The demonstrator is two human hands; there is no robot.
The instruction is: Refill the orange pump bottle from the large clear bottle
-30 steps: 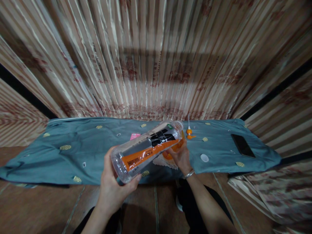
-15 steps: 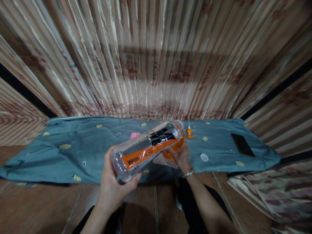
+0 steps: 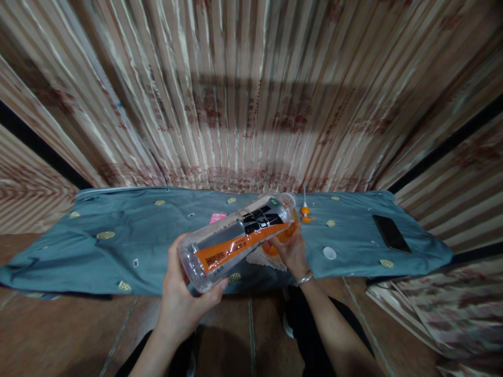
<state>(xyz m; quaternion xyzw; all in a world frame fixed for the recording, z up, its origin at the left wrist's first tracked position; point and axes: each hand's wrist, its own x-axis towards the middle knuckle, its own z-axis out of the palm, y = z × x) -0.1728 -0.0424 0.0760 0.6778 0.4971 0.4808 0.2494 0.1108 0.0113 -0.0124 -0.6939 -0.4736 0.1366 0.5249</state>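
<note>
My left hand (image 3: 183, 293) is closed around the base of a large clear plastic bottle (image 3: 239, 235) with an orange, black and silver label. The bottle is tilted, almost lying sideways, its neck toward the upper right. My right hand (image 3: 293, 248) is closed around an orange container (image 3: 271, 248), mostly hidden behind the bottle's neck end. Whether the two openings touch, I cannot tell. Under the container lies a white lacy mat (image 3: 267, 262). Just right of the bottle's neck is an orange pump head (image 3: 305, 213) with a thin pale tube.
A teal cloth (image 3: 149, 241) with a yellow pattern covers the narrow table. On it are a black phone (image 3: 391, 233), a white round disc (image 3: 329, 253) and a pink card (image 3: 217, 217). Pleated curtains (image 3: 243, 94) hang close behind, and dark poles (image 3: 448, 144) stand at both sides.
The clear bottle has turned very slightly in my left hand, its label lettering shifted a little. Both hands keep nearly the same position.
</note>
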